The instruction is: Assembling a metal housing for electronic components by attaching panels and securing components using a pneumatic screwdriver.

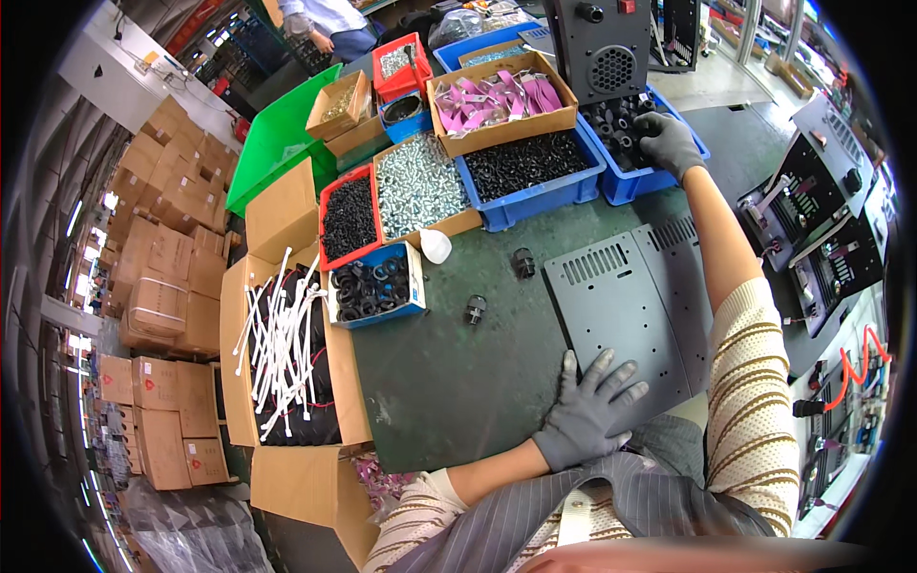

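My left hand (590, 413), in a grey glove, lies with fingers spread over the near end of a dark grey bent metal panel (611, 306), which has slots and small holes. Stretched far forward, my gloved right hand (671, 145) is in a blue bin (626, 188) of black plastic fittings (611, 129). Its fingers curl down among them, and what they hold, if anything, is hidden. On the dark green tabletop (439, 382), left of the panel, one black fitting (523, 263) stands apart from another black fitting (475, 308).
Beyond the panel sit a blue bin of small black screws (530, 164), a carton of pink strips (501, 100) and a tray of silver screws (420, 181). White-ended cables (287, 344) fill a carton at left. A tall black housing (607, 53) stands behind my right hand.
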Demonstrator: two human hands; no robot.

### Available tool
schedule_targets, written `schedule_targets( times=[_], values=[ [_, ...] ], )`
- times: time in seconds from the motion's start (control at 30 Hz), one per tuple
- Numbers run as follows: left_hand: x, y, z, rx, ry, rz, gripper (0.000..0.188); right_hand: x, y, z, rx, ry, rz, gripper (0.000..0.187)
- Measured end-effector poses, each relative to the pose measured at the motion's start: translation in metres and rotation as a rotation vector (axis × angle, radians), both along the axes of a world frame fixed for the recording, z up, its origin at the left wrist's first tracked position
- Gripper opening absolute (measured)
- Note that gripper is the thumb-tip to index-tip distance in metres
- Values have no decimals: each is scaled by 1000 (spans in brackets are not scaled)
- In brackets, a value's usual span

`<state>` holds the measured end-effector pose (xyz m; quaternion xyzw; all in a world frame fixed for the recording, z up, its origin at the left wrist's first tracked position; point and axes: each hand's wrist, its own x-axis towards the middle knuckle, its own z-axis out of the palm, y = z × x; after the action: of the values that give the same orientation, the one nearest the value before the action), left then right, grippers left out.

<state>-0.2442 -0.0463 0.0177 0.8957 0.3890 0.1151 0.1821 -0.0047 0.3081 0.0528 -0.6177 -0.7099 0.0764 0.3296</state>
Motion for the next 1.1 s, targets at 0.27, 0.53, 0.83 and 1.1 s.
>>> schedule_targets(
  times=[0.27,0.53,0.83,1.1],
  values=[
    [0,1,5,-30,43,-33,70,-3,-16,26,-213,590,-173,33],
    [4,-2,-1,52,70,-18,74,-23,-140,16,-526,731,425,23],
    [6,59,-8,158,-64,184,107,-28,-242,-28,23,-281,534,53],
    [31,116,-15,263,-3,107,105,20,-267,-43,15,-378,312,84]
  ],
)
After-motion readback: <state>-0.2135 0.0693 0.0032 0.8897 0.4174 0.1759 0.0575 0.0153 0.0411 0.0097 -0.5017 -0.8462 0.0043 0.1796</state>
